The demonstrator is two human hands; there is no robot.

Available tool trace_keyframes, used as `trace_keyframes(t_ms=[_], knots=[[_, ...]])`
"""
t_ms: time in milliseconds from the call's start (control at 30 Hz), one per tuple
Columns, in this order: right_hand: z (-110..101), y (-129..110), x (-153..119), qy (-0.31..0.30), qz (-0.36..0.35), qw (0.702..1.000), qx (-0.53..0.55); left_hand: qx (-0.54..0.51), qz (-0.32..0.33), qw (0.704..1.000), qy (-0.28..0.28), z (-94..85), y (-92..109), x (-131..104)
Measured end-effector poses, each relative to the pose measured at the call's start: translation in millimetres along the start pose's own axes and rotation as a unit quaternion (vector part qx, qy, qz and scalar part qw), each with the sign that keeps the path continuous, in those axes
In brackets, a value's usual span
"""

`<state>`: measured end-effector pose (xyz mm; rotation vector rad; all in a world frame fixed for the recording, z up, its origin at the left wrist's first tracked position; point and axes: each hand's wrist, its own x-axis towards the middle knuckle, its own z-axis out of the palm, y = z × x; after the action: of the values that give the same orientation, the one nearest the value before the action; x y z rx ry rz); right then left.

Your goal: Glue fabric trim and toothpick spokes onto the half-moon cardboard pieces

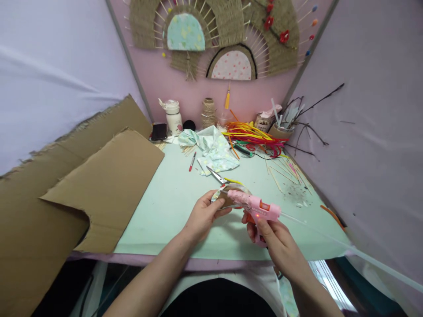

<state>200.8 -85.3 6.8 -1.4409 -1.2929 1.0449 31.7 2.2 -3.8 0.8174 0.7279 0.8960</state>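
My right hand (pixel 269 231) is wrapped round the handle of a pink hot glue gun (pixel 253 204), whose small orange light is lit. A clear glue stick (pixel 292 218) juts from its back end. My left hand (pixel 208 211) grips a small cardboard piece (pixel 227 202) edged with pale green patterned fabric, thumb on top. The nozzle points left, over the piece's fabric edge; whether it touches cannot be made out. Just beyond lie scissors (pixel 216 176) with open blades, their handles partly hidden behind the piece.
Large cardboard sheets (pixel 109 180) lean at the left. Patterned fabric (pixel 214 149), a red marker (pixel 192 162), twine (pixel 208 113), a white bottle (pixel 173 118) and coloured pipe cleaners (pixel 254 134) lie toward the back. Thin sticks (pixel 280 174) and bare twigs (pixel 309 125) are at the right.
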Motion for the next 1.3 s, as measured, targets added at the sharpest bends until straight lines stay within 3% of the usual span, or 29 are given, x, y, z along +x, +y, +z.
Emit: trace_keyframes(t_ms=[633,1300], knots=[[0,11,-4,0.026,-0.006,1.000,-0.016,-0.083,0.021,0.996,0.035,7.7,-6,-7],[0,18,-5,0.032,0.006,0.999,-0.020,-0.094,0.014,0.994,0.052,12.9,-6,-12]])
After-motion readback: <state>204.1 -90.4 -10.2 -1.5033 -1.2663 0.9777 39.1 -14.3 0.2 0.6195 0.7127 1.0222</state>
